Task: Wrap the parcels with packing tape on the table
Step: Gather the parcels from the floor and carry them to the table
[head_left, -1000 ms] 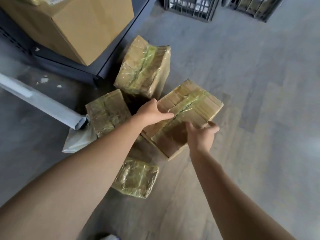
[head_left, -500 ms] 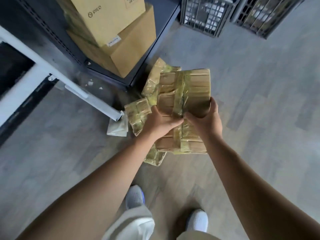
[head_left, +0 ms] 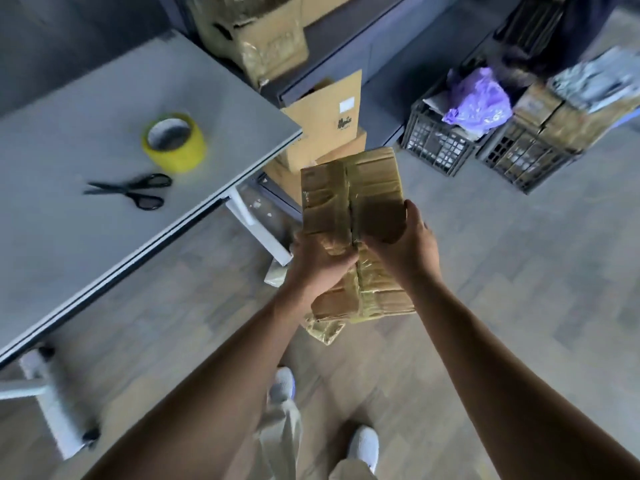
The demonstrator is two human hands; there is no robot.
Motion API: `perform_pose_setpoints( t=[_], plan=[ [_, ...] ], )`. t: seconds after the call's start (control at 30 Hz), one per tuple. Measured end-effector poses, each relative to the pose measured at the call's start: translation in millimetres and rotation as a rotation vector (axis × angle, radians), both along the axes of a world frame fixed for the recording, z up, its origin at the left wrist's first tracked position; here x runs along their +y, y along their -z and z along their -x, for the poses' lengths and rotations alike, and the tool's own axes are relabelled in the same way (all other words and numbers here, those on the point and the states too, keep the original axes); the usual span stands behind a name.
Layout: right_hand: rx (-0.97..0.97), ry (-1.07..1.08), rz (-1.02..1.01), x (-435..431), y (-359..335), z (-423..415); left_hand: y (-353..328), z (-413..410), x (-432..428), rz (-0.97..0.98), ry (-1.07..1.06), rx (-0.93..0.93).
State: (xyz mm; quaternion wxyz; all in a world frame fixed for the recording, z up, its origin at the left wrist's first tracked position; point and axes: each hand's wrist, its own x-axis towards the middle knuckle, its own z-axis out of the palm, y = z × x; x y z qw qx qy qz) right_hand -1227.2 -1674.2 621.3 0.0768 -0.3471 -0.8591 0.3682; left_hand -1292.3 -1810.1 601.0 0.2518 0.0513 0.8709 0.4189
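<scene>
Mid-air, left hand (head_left: 320,263) and right hand (head_left: 407,245) grip brown taped cardboard parcel (head_left: 349,199); yellow tape roll (head_left: 175,143) untouched on grey table (head_left: 86,254) left; wrapping pending.

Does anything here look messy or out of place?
A tape-wrapped parcel lies on the floor, beneath the cardboard parcel that the left hand and right hand grip. The held parcel's tape looks wrinkled. The scissors lie open on the table.

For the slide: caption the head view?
The left hand and right hand grip a taped brown cardboard parcel beside a grey table bearing yellow tape roll and black scissors.
</scene>
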Motion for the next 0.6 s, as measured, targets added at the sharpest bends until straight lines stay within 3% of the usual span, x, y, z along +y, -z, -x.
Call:
perform_pose_setpoints(
  t=[0.4, 0.6],
  plan=[
    [0.055, -0.212, -0.048, -82, -133, 24, -150, -12, -91, -0.120, -0.173, 0.046],
    [-0.007, -0.400, -0.143, -153, -174, 69, -193, 25, -174, -0.071, -0.242, 0.058]
  ],
)
